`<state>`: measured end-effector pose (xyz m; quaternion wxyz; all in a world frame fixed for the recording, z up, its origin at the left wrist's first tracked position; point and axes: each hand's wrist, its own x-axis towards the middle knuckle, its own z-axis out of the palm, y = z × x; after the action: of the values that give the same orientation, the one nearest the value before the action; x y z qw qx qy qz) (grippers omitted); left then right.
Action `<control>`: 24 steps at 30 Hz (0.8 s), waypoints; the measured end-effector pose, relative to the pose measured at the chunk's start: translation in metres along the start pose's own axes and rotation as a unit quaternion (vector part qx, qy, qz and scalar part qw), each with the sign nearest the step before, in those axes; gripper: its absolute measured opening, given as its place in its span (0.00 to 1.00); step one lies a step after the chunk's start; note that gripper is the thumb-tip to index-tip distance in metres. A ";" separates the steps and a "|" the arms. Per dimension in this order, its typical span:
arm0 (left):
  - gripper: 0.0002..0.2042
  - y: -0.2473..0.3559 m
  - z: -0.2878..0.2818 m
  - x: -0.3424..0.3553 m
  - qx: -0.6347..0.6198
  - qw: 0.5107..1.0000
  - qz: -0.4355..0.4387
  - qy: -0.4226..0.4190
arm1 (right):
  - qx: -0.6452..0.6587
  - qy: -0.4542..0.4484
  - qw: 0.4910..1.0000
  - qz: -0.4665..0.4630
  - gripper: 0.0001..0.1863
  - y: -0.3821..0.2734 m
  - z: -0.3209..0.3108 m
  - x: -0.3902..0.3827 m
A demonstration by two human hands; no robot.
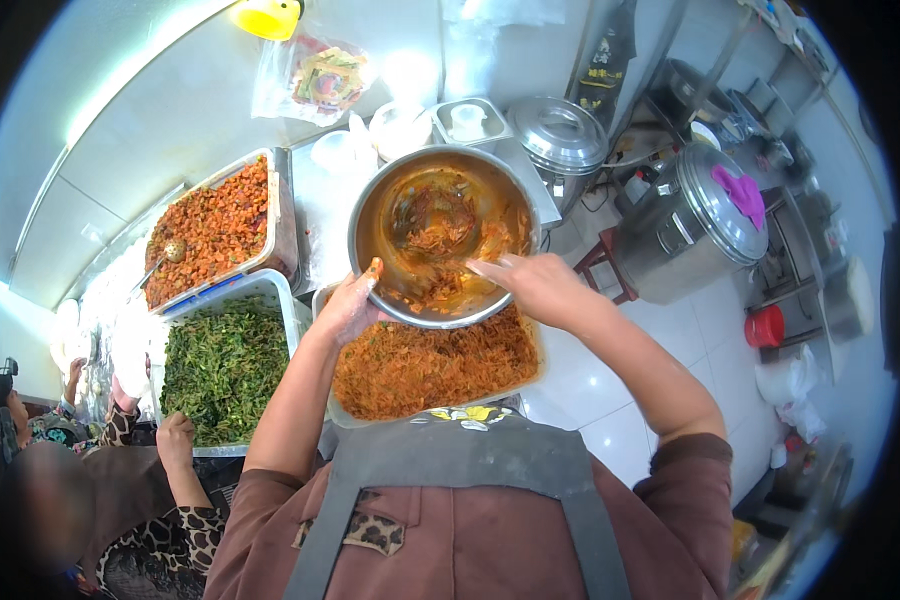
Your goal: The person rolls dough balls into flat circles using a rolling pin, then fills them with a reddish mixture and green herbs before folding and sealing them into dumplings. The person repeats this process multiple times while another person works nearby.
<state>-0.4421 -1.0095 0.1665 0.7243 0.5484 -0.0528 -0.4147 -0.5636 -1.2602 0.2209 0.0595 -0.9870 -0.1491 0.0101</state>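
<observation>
A large steel mixing bowl (pixel 448 318) is tilted toward me, its inner wall smeared with orange-red sauce and shreds of food. My left hand (pixel 348 308) grips the near left of its rim, the thumb stained orange on top and the other fingers mostly hidden beneath. Over the right side of the bowl reaches my right hand (pixel 535 285), its fingers stretched inward by the sauced wall, with no tool visible in it. Below the bowl sits a shallow tub (pixel 542 375) filled with orange shredded food (pixel 435 370), partly covered by the bowl.
On the left stand a tub of red diced food (pixel 215 225) with a ladle (pixel 173 250) and a tub of chopped greens (pixel 220 350). Another person's hand (pixel 177 432) is beside the greens. Lidded steel pots (pixel 560 135) and a red stool (pixel 605 265) are at the right.
</observation>
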 end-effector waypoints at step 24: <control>0.27 -0.021 0.023 0.004 0.094 0.993 0.058 0.044 | -0.037 0.210 0.975 0.063 0.36 0.015 0.051 -0.020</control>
<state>-0.4636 -1.0306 0.1563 0.6940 0.6275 -0.0915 -0.3409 -0.5804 -1.2742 0.1690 0.0519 -0.9759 -0.0711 -0.1996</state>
